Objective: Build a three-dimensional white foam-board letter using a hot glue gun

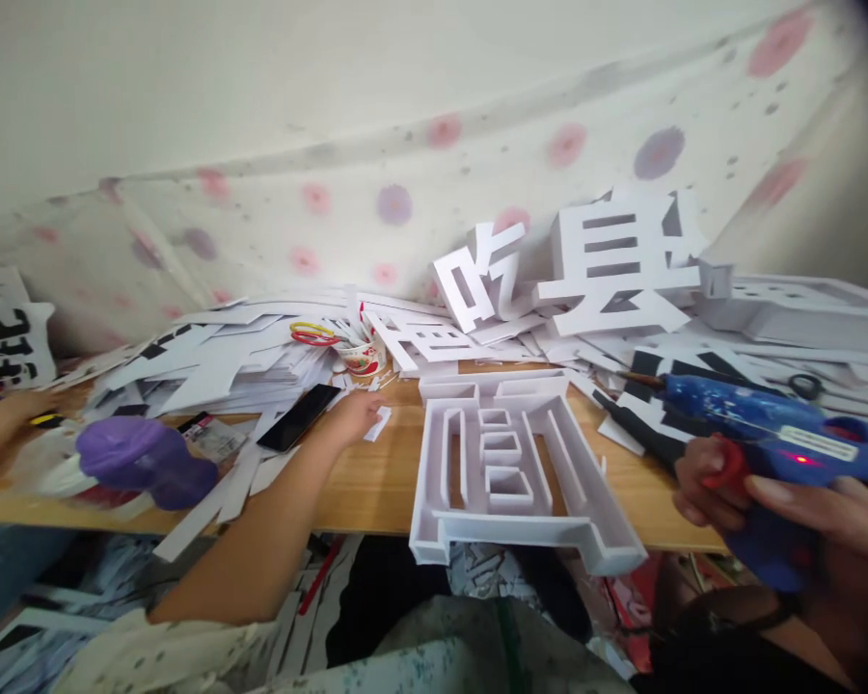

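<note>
where white cutouts (209,361) pile, a wooden table (376,482) meets dotted cloth (405,212).

R hand (802,520) gripped a blue glue gun (773,434), finger on the red trigger, nozzle aimed left over the wooden table (376,492). L hand (354,416) reached fwd, fingertips on a small white strip (380,422), just beside a black phone (298,416). A white foam letter frame (510,472) lay btwn the hands, overhanging the table edge. Behind it: more white letters (608,270), paper scraps, a paper cup (360,357). Purple object (145,461) at left, blurred.
</note>
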The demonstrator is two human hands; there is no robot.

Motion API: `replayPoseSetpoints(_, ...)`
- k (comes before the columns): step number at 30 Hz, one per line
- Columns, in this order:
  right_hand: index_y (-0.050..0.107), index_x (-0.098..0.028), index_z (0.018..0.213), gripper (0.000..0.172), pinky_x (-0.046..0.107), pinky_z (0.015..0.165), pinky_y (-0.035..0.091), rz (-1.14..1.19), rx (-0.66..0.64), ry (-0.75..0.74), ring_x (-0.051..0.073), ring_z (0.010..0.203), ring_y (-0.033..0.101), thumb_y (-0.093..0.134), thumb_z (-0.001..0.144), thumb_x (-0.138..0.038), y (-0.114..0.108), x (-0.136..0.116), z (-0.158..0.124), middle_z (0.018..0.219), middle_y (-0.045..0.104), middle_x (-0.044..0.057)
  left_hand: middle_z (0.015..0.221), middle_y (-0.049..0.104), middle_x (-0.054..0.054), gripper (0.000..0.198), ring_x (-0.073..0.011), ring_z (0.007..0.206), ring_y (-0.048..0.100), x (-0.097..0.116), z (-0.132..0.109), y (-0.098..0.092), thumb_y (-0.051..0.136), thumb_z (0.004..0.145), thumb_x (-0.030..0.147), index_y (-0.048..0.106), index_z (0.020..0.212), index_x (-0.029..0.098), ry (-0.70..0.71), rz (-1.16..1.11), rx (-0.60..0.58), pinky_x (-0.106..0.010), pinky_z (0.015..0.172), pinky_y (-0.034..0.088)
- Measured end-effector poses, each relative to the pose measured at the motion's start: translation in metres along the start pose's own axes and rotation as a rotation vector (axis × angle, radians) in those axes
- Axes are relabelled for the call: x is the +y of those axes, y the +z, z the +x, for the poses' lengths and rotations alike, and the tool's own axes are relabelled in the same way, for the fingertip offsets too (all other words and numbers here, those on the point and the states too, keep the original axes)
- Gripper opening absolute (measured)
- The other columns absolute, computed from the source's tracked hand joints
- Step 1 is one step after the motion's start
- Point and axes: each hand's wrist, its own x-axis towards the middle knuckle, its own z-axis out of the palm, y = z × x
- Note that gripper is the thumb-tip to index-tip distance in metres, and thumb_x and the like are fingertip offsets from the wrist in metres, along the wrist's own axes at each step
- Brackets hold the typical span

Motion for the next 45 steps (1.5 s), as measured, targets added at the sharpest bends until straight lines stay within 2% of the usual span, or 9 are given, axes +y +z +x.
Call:
replayPoseSetpoints(11,0.068,-0.019,0.076,0.039,0.023,0.029,0.04,0.13,-0.071,0.236,0.016,0.049,0.051,0.086,0.046,-0.037,0.007,-0.008,-0.023,0.06,0.055,0.001,0.111,0.063,-0.007,0.028,-0.0203,0.097,0.062,0.003,0.008,-0.007,0.059,0.091,0.032,0.06,0.113,0.015,-0.001,-0.01,-0.139,-0.041,0.084,0.053)
replayPoseSetpoints(18,0.068,-0.02,0.078,0.023,0.025,0.038,0.044,0.156,-0.18,0.197,0.014,0.046,0.052,0.079,0.064,-0.035,0.004,-0.005,-0.027,0.063,0.058,0.002,0.097,0.064,-0.005,0.021,-0.0157,0.082,0.063,0.004,0.008,-0.017,0.06,0.09,0.032,0.062,0.1,0.013,-0.075,-0.114,-0.104,-0.035,0.074,0.054)
replayPoseSetpoints(23,0.068,-0.02,0.082,0.028,0.026,0.045,0.047,0.149,-0.183,0.171,0.014,0.048,0.052,0.081,0.062,-0.034,0.009,-0.005,-0.032,0.06,0.058,0.001,0.067,0.058,0.003,0.02,-0.0143,0.066,0.056,0.023,-0.023,-0.052,0.073,0.072,0.031,0.06,0.071,0.015,-0.06,-0.276,0.068,-0.03,0.067,0.047)
replayPoseSetpoints(26,0.07,-0.018,0.081,0.026,0.023,0.046,0.045,0.172,-0.214,0.182,0.013,0.05,0.052,0.08,0.064,-0.035,0.016,-0.005,-0.037,0.057,0.058,0.0,0.067,0.059,0.003,0.023,-0.0148,0.065,0.057,0.052,-0.062,-0.063,0.071,0.065,0.036,0.059,0.074,0.018,-0.023,-0.444,0.156,-0.029,0.066,0.047)
replayPoseSetpoints(30,0.07,-0.017,0.068,0.026,0.023,0.046,0.044,0.106,-0.199,0.168,0.015,0.054,0.056,0.084,0.058,-0.036,0.03,0.001,-0.047,0.061,0.061,0.002,0.073,0.062,0.002,0.027,-0.0153,0.067,0.061,0.102,-0.113,-0.041,0.062,0.074,0.045,0.057,0.084,0.021,0.037,-0.687,0.243,-0.031,0.071,0.05)
replayPoseSetpoints(33,0.072,-0.018,0.07,0.027,0.025,0.056,0.048,0.024,-0.161,0.128,0.016,0.062,0.058,0.084,0.057,-0.037,0.039,0.008,-0.055,0.066,0.063,0.002,0.088,0.065,-0.004,0.018,-0.0182,0.08,0.063,0.132,-0.137,-0.015,0.07,0.072,0.034,0.061,0.078,0.02,0.099,-1.01,0.351,-0.033,0.076,0.051)
replayPoseSetpoints(35,0.073,-0.018,0.074,0.026,0.028,0.062,0.05,-0.023,-0.194,0.073,0.018,0.066,0.059,0.083,0.061,-0.038,0.042,0.013,-0.058,0.069,0.063,0.003,0.097,0.062,-0.004,0.01,-0.0204,0.095,0.059,0.143,-0.145,-0.003,0.073,0.071,0.028,0.066,0.074,0.021,0.181,-0.927,0.537,-0.031,0.082,0.048)
replayPoseSetpoints(37,0.073,-0.019,0.077,0.025,0.031,0.067,0.051,-0.06,-0.224,0.019,0.02,0.073,0.06,0.08,0.065,-0.04,0.042,0.015,-0.059,0.076,0.066,0.005,0.089,0.06,-0.002,0.007,-0.0183,0.091,0.057,0.147,-0.147,0.001,0.073,0.071,0.026,0.067,0.073,0.022,0.172,-0.861,0.634,-0.028,0.08,0.046)
replayPoseSetpoints(45,0.072,-0.02,0.082,0.024,0.03,0.064,0.051,-0.138,-0.287,-0.003,0.019,0.071,0.06,0.077,0.07,-0.041,0.046,0.016,-0.066,0.078,0.066,0.004,0.06,0.055,0.002,0.017,-0.0103,0.058,0.048,0.166,-0.162,-0.003,0.076,0.063,0.03,0.064,0.068,0.018,-0.1,-1.365,0.334,-0.023,0.056,0.04)
